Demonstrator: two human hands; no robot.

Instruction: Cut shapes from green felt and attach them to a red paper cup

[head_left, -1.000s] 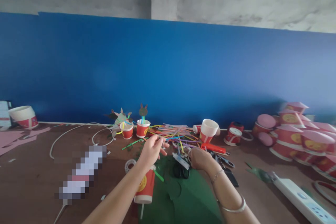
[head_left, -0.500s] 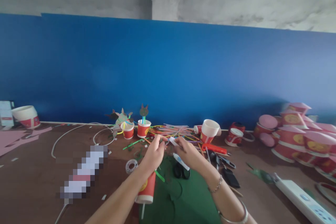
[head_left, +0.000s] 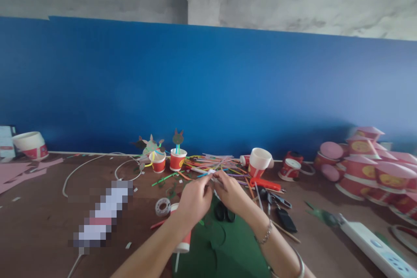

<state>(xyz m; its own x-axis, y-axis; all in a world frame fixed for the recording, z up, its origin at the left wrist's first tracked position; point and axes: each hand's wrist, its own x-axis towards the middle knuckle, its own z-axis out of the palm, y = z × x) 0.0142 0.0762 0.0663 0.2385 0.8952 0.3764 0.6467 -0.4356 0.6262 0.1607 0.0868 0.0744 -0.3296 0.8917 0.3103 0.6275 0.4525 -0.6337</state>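
Observation:
My left hand point(head_left: 194, 197) and my right hand point(head_left: 230, 189) meet above the back edge of a dark green sheet point(head_left: 234, 247). Their fingers are pressed together around a small white object point(head_left: 211, 172), which is mostly covered and too small to name. A red paper cup point(head_left: 185, 243) with a white straw lies partly under my left forearm. Black scissor handles point(head_left: 224, 212) rest on the green sheet below my right hand. A white tape roll point(head_left: 163, 206) lies left of my left hand.
Colourful straws point(head_left: 221, 163) are heaped behind my hands. Cups with paper animals point(head_left: 178, 160) stand at the back. To the right are an orange-red tool point(head_left: 265, 183), keys point(head_left: 286, 219), stacked red cups point(head_left: 360, 169) and a power strip point(head_left: 378, 247). A blue partition point(head_left: 208, 91) rises behind.
My hands have come closer together, with the left turned more palm down. The white tube seen under my right hand no longer shows there. More of the red cup is covered by my left arm.

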